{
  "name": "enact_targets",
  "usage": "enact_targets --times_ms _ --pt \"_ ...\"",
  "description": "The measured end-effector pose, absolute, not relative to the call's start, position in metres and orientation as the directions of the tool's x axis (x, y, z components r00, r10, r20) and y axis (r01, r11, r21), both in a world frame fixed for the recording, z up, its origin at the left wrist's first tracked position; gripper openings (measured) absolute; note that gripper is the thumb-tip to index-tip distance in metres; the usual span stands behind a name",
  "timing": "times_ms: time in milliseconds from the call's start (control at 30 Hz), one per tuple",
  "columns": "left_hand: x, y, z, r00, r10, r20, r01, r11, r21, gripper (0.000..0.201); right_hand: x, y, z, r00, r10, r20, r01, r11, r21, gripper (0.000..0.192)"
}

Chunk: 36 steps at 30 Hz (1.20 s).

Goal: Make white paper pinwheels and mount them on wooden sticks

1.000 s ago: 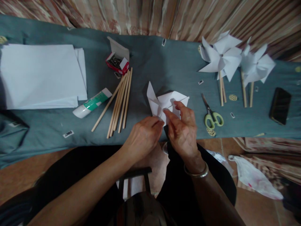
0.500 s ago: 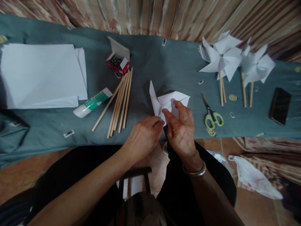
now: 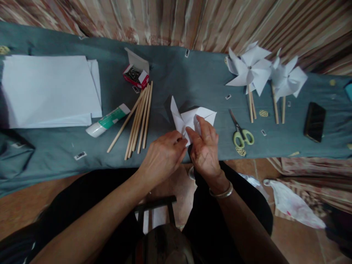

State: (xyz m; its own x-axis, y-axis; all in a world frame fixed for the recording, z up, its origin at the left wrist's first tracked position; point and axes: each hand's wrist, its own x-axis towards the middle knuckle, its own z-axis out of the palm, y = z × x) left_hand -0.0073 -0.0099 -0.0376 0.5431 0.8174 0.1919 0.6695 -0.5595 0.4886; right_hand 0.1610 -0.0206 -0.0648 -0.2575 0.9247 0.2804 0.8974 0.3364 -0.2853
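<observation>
A partly folded white paper pinwheel (image 3: 189,115) lies on the blue-grey cloth (image 3: 192,77) near its front edge. Both hands pinch it at its near side: my left hand (image 3: 163,157) grips the lower left fold, and my right hand (image 3: 205,148), with a metal bangle on the wrist, holds the centre with thumb and fingers. One paper point sticks up at the left. Several wooden sticks (image 3: 139,117) lie just left of the paper. Green-handled scissors (image 3: 240,134) lie to the right.
A stack of white paper (image 3: 49,90) sits far left, with a glue tube (image 3: 107,120) and an open red box of pins (image 3: 136,73) nearby. Two finished pinwheels on sticks (image 3: 249,69) (image 3: 288,79) and a dark phone (image 3: 314,121) lie at right. A plastic bag (image 3: 291,205) lies on the floor.
The view has shifted slightly left and down. My right hand's fingers have closed further over the paper's centre; the paper stays in place.
</observation>
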Motion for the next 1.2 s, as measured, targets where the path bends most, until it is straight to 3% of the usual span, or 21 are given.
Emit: enact_targets --times_ms 167,633,1200 --pt "-0.02 -0.002 -0.034 0.463 0.824 0.327 0.664 -0.567 0.488 0.019 0.162 -0.019 -0.068 -0.26 0.911 0.322 0.881 0.36 -0.306 0.046" --pt "-0.043 0.018 -0.035 0.287 0.869 0.403 0.666 -0.483 0.568 0.022 0.164 -0.022 -0.071 -0.249 0.919 0.307 0.884 0.345 -0.316 0.051" --pt "-0.047 0.001 -0.03 0.335 0.854 0.397 0.643 -0.516 0.567 0.024 0.166 -0.014 -0.075 -0.167 0.931 0.325 0.908 0.274 -0.318 0.043"
